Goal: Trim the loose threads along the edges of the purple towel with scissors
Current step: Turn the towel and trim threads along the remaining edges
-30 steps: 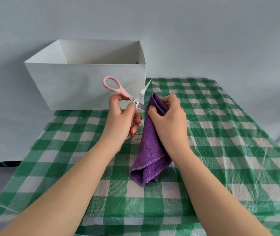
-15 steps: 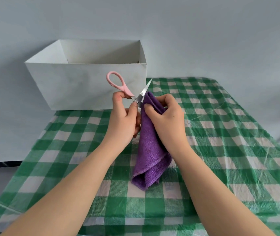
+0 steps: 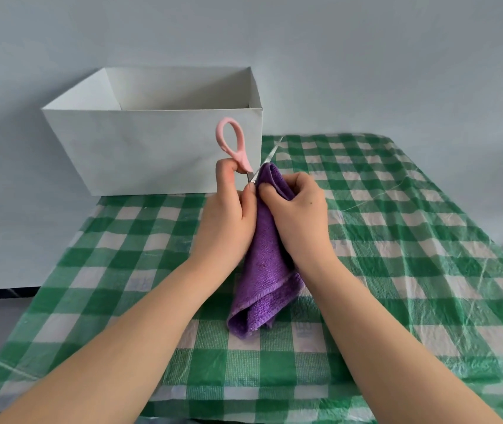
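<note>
A purple towel [image 3: 262,283] hangs bunched and folded, its lower end resting on the checked table. My right hand [image 3: 297,212] grips the towel near its top, thumb and fingers curled round the fabric. My left hand [image 3: 229,215] holds pink-handled scissors [image 3: 233,146] just left of the towel's top. One pink loop stands upright above my fingers. The thin blade runs up and to the right along the towel's top edge. The other handle is hidden inside my hand.
A white open-topped box [image 3: 152,148] stands at the back left, right behind the scissors. The green and white checked tablecloth [image 3: 397,270] covers the table, with its edges at left, right and front. A pale wall is behind.
Both hands have risen slightly and drawn together. The pink scissor loop has swung from leaning left to standing upright, and the blade now lies against the towel's top edge.
</note>
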Tool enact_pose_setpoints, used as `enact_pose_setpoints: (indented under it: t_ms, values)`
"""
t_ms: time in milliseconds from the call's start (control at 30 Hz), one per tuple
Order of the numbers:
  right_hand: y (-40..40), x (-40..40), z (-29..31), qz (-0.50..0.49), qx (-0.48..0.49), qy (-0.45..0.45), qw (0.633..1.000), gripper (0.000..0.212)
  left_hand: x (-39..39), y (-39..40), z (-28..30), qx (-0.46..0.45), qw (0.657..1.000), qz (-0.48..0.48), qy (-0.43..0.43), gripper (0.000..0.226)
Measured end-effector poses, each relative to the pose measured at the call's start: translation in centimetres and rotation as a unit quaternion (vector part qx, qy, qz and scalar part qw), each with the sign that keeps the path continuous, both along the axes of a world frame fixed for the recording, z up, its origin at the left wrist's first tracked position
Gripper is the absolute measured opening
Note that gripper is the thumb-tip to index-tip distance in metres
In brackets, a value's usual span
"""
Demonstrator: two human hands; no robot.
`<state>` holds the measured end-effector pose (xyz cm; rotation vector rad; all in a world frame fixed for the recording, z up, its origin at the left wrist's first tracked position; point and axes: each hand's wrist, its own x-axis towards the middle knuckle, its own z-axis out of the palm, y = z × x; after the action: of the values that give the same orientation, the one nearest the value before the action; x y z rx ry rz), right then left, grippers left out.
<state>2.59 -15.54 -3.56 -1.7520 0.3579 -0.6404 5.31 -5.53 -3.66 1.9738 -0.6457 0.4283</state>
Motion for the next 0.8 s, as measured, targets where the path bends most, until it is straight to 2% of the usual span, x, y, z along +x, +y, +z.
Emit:
enact_pose_setpoints:
  t_ms: [100, 200, 300, 433, 633, 800]
  values:
    - [-0.07, 0.17, -0.05, -0.004, 0.023, 0.02, 1.0, 0.015, 0.1, 0.01, -0.01, -0.002, 1.0, 0.001, 0.007, 0.017]
    - [-0.27, 0.14, 0.0, -0.01, 0.064, 0.023, 0.998, 0.014, 0.43, -0.2, -0.06, -0.042, 0.997, 0.005, 0.063, 0.017]
    - [-0.3, -0.11, 0.09, -0.013, 0.05, 0.012, 0.999, 0.014, 0.55, -0.45, -0.2, -0.067, 0.993, -0.007, 0.098, 0.017]
    - [0.14, -0.18, 0.04, -0.003, -0.011, 0.003, 1.0, 0.013, 0.37, -0.3, -0.25, -0.046, 0.997, -0.006, 0.056, 0.016]
    - [-0.12, 0.19, -0.16, -0.001, -0.005, 0.015, 1.0, 0.017, 0.21, 0.19, -0.07, 0.024, 0.999, 0.01, -0.047, 0.021]
    - [-0.51, -0.09, -0.16, -0.007, 0.037, 0.006, 0.999, 0.015, 0.25, -0.13, -0.16, -0.015, 1.0, 0.008, 0.0, 0.021]
